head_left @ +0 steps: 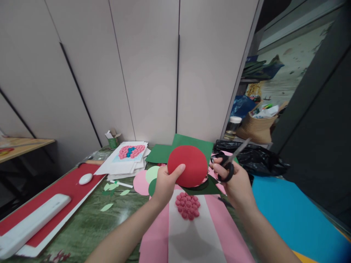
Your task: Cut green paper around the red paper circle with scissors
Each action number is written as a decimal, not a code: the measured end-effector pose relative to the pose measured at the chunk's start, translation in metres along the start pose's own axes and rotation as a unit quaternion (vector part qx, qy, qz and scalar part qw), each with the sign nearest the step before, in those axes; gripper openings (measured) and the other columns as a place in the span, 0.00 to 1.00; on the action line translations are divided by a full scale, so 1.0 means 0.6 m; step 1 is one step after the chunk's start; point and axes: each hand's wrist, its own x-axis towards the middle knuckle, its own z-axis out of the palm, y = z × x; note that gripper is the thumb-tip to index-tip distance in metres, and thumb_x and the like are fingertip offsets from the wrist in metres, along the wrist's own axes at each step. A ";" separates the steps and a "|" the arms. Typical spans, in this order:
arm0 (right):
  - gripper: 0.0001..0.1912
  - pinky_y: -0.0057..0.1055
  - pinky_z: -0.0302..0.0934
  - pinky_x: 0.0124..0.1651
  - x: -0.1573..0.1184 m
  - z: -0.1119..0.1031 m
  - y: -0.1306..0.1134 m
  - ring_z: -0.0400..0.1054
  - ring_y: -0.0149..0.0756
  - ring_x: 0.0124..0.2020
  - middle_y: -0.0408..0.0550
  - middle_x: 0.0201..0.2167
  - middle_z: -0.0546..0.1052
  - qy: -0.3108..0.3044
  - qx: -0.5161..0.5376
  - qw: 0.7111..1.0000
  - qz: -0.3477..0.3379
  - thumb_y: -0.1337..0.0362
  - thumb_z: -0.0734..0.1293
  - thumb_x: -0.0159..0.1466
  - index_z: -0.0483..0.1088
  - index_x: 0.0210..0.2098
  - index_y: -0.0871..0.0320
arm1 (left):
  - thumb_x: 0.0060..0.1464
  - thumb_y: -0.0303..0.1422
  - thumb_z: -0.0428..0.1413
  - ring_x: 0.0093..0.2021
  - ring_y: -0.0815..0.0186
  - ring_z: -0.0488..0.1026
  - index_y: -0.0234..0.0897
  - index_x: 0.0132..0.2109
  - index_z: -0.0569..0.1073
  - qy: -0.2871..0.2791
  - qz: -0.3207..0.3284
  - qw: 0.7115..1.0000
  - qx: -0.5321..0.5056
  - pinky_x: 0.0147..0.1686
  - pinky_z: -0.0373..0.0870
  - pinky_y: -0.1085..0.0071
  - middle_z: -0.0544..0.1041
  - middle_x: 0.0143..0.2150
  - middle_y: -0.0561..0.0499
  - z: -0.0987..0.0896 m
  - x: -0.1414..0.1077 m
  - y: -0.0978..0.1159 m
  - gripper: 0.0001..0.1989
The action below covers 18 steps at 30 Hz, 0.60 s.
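Note:
A red paper circle is pinched at its left edge by my left hand, thumb on top, held up over the table. To its right, my right hand grips black-handled scissors, their blades pointing up and to the right, away from the circle. Below the circle, a cluster of pink rolled paper flowers sits on a white sheet, which lies over pink paper. Behind the circle are green paper sheets and a dark green piece, partly hidden.
Pink and light green circles and paper leaves lie to the left. Further left are red paper, a long white device and stacked white sheets. Blue paper and a black plastic bag are right.

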 end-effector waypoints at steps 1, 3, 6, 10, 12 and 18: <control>0.12 0.25 0.54 0.22 -0.002 -0.002 -0.004 0.63 0.30 0.23 0.42 0.25 0.72 0.021 -0.024 0.999 -0.023 0.61 0.72 0.49 0.69 0.31 0.56 | 0.44 0.37 0.59 0.37 0.57 0.74 0.29 0.35 0.77 0.012 0.003 1.000 -0.010 0.36 0.70 0.66 0.79 0.35 0.43 -0.001 0.003 0.000 0.15; 0.09 0.25 0.55 0.24 -0.008 -0.007 -0.015 0.63 0.31 0.24 0.43 0.26 0.72 0.040 -0.070 0.994 -0.071 0.60 0.70 0.51 0.69 0.29 0.56 | 0.44 0.37 0.60 0.36 0.57 0.74 0.29 0.36 0.77 0.031 0.006 0.999 -0.026 0.35 0.70 0.66 0.79 0.35 0.43 -0.004 0.007 0.002 0.14; 0.10 0.25 0.56 0.25 -0.026 -0.011 -0.029 0.64 0.32 0.25 0.44 0.23 0.71 -0.043 -0.110 0.987 -0.106 0.56 0.68 0.53 0.69 0.26 0.57 | 0.44 0.35 0.60 0.37 0.58 0.75 0.30 0.37 0.77 0.048 0.017 0.997 -0.062 0.38 0.70 0.65 0.79 0.36 0.44 -0.006 0.012 0.009 0.13; 0.14 0.25 0.50 0.19 -0.051 0.001 -0.036 0.59 0.30 0.19 0.45 0.20 0.71 -0.226 -0.118 0.965 -0.063 0.53 0.63 0.57 0.68 0.27 0.59 | 0.45 0.33 0.60 0.40 0.59 0.74 0.31 0.39 0.76 0.066 0.039 0.991 -0.113 0.42 0.69 0.65 0.79 0.38 0.44 -0.005 0.015 0.021 0.13; 0.14 0.26 0.51 0.20 -0.058 0.011 -0.035 0.60 0.30 0.19 0.45 0.19 0.71 -0.263 -0.126 0.956 -0.026 0.55 0.63 0.57 0.66 0.23 0.59 | 0.45 0.33 0.60 0.42 0.59 0.74 0.30 0.41 0.75 0.073 0.044 0.988 -0.126 0.44 0.69 0.64 0.78 0.39 0.44 -0.005 0.014 0.025 0.15; 0.16 0.28 0.55 0.26 -0.058 0.025 -0.031 0.64 0.33 0.23 0.45 0.19 0.71 -0.298 -0.162 0.940 0.026 0.60 0.59 0.60 0.60 0.18 0.59 | 0.45 0.33 0.60 0.42 0.60 0.74 0.32 0.43 0.74 0.097 0.046 0.983 -0.152 0.47 0.67 0.64 0.78 0.40 0.45 -0.004 0.012 0.032 0.17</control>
